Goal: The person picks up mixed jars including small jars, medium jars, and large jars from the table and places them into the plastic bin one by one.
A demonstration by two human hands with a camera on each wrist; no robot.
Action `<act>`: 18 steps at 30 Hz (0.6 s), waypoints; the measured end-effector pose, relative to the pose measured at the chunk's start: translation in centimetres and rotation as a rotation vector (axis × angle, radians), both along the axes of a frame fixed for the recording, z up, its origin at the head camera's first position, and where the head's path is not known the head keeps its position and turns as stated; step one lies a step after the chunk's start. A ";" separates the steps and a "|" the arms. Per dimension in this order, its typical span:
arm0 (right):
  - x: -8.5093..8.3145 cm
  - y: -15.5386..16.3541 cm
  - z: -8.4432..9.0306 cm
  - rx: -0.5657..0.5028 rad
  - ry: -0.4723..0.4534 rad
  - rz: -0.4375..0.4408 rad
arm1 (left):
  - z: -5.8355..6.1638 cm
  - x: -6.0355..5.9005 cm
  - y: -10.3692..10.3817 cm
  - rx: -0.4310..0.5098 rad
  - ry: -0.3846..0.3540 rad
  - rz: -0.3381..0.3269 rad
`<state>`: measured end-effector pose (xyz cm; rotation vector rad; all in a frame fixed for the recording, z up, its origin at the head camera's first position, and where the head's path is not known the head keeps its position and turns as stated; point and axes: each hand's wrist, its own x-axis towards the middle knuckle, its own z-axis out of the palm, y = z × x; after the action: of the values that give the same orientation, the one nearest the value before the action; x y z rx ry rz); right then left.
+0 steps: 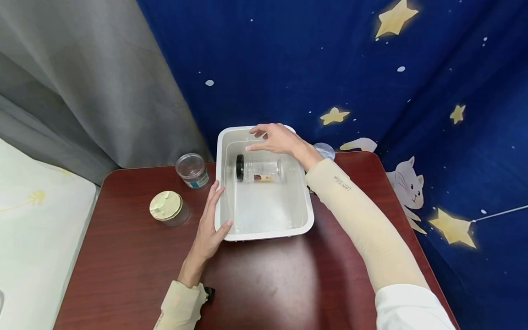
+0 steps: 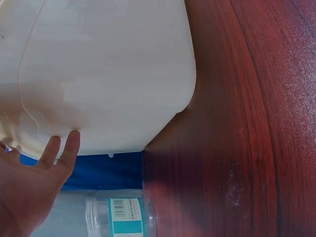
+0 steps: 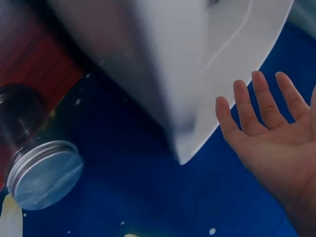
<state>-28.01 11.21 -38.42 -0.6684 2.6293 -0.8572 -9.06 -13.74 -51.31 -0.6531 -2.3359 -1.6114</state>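
A white plastic basin (image 1: 264, 215) stands on the table, with a clear jar (image 1: 261, 168) with a black lid lying on its side inside. At the basin's left side is my left hand (image 1: 209, 231), thumb at the rim and fingers stretched along the outer wall. The left wrist view has those fingers (image 2: 71, 148) extended against the white wall. Over the far right part of the basin hangs my right hand (image 1: 275, 139), holding nothing, its fingers loosely bent and apart from the jar. In the right wrist view its palm faces the camera.
Left of the basin stand a clear tub (image 1: 192, 170) with a teal label and a jar with a gold lid (image 1: 167, 206). Another lidded jar (image 3: 44, 173) stands right of the basin, partly hidden by my right arm in the head view. A blue curtain (image 1: 264, 59) hangs behind.
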 end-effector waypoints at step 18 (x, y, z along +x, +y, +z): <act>0.2 2.7 0.0 -0.062 0.012 -0.043 | -0.1 0.0 -0.1 0.008 0.000 0.003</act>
<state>-27.77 13.95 -38.39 -0.6367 2.6461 -0.9527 -9.02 -13.88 -51.41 -0.6476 -2.3277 -1.6186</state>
